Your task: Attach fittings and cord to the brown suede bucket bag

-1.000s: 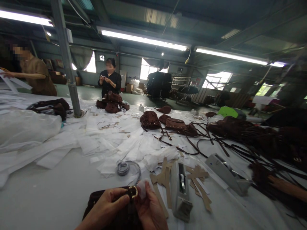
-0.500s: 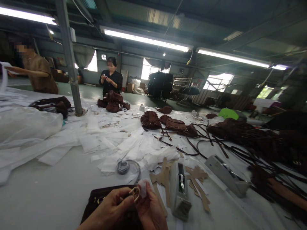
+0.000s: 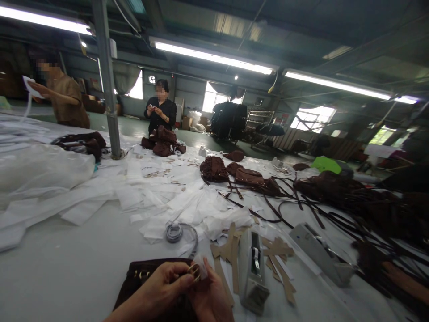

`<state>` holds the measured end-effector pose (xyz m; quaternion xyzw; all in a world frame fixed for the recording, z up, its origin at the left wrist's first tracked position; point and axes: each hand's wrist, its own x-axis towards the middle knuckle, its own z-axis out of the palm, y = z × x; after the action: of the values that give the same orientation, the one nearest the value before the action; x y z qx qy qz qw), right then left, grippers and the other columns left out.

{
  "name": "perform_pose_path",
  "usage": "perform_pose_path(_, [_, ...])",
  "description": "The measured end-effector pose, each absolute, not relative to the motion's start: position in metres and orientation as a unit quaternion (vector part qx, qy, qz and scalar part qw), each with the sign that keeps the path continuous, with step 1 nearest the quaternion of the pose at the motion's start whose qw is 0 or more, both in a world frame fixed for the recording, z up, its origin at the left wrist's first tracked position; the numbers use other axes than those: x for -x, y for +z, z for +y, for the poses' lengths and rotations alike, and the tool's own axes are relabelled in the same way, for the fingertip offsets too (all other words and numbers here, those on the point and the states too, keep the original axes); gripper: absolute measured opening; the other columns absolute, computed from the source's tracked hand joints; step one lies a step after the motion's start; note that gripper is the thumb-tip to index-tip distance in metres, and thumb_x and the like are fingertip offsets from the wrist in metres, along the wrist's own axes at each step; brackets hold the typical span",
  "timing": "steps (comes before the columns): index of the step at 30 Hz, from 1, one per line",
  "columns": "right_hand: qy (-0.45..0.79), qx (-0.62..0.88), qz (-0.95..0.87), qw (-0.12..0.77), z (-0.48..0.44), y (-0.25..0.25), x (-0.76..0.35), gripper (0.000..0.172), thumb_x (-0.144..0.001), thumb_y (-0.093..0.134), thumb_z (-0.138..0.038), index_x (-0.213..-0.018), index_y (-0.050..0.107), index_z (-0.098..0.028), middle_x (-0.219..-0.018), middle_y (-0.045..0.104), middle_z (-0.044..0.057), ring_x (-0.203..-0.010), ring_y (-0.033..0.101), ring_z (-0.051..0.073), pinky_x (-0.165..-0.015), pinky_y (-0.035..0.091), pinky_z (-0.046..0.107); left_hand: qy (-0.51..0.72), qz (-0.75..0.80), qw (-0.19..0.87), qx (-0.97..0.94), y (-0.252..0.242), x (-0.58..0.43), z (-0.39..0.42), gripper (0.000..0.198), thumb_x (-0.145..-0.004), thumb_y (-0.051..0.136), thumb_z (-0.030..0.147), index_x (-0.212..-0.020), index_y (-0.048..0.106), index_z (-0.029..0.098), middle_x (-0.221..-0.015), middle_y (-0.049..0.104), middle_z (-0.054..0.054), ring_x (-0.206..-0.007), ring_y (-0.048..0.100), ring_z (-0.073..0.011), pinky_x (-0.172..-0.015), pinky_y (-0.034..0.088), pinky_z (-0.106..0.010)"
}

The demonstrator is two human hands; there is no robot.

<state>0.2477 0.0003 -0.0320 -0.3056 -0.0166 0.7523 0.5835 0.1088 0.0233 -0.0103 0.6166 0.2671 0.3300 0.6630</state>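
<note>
A gold-coloured metal buckle point(image 3: 194, 271) is pinched between the thumb and fingers of my left hand point(image 3: 166, 284). Close against it, my right hand point(image 3: 213, 293) grips a small white piece of tissue paper point(image 3: 202, 266). The two hands almost meet at the buckle. Beneath them lies a dark brown bag point(image 3: 134, 279) with gold fittings along its upper part, its lower part covered by my hands and forearm. Just beyond the bag is a coiled grey strip point(image 3: 174, 232), whose tail runs towards my fingers.
Tape dispensers point(image 3: 254, 273) and brown paper strips point(image 3: 231, 250) lie right of my hands. White sheets point(image 3: 161, 201) cover much of the table point(image 3: 67, 273). Brown bags point(image 3: 214, 169) with long straps lie farther off. Two people point(image 3: 161, 109) stand beyond; a forearm point(image 3: 405, 281) reaches in at right.
The view has shifted slightly. The buckle has turned in my left fingers, and the tissue paper sits closer against it. At the left, a person's paper has been raised.
</note>
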Motion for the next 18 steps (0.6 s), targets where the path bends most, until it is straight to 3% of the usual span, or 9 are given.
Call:
perform_pose_path(6, [0.667,0.379,-0.088,0.635,-0.001,-0.035,-0.243,0.042,-0.044,0.091,-0.041,-0.066,0.067,-0.015,-0.066,0.07,0.001,-0.06,0.062,0.014,-0.056,0.049,0.023,0.342,0.288,0.657,-0.607,-0.02,-0.106,0.028,0.036,-0.087,0.058,0.045,-0.095,0.069,0.012,-0.087,0.069,-0.006,-0.081,0.059,-0.0202,-0.076,0.045,-0.028])
perform_pose_path(12, [0.64,0.433,-0.217,0.596,-0.002,-0.042,-0.244,0.036,-0.062,0.083,-0.043,-0.079,0.07,-0.015,-0.061,0.068,0.001,-0.057,0.064,0.017,-0.055,0.048,0.027,0.373,0.306,0.675,-0.558,-0.023,-0.103,0.026,0.047,-0.079,0.069,0.044,-0.117,0.062,0.018,-0.105,0.07,-0.008,-0.093,0.063,-0.0227,-0.081,0.048,-0.029])
perform_pose_path(15, [0.639,0.394,-0.25,0.612,-0.002,-0.038,-0.243,0.029,-0.067,0.08,-0.04,-0.077,0.072,-0.014,-0.06,0.068,0.001,-0.056,0.064,0.017,-0.055,0.048,0.026,0.366,0.299,0.7,-0.535,-0.02,-0.103,0.024,0.042,-0.079,0.069,0.045,-0.108,0.066,0.015,-0.09,0.073,-0.007,-0.076,0.065,-0.0184,-0.067,0.049,-0.025])
perform_pose_path(18, [0.634,0.373,-0.232,0.637,-0.003,-0.029,-0.24,0.025,-0.066,0.082,-0.037,-0.074,0.071,-0.016,-0.061,0.069,0.0,-0.056,0.064,0.016,-0.054,0.049,0.025,0.364,0.292,0.74,-0.485,-0.017,-0.104,0.024,0.037,-0.076,0.071,0.047,-0.093,0.067,0.015,-0.064,0.067,0.0,-0.05,0.054,-0.0096,-0.05,0.042,-0.019])
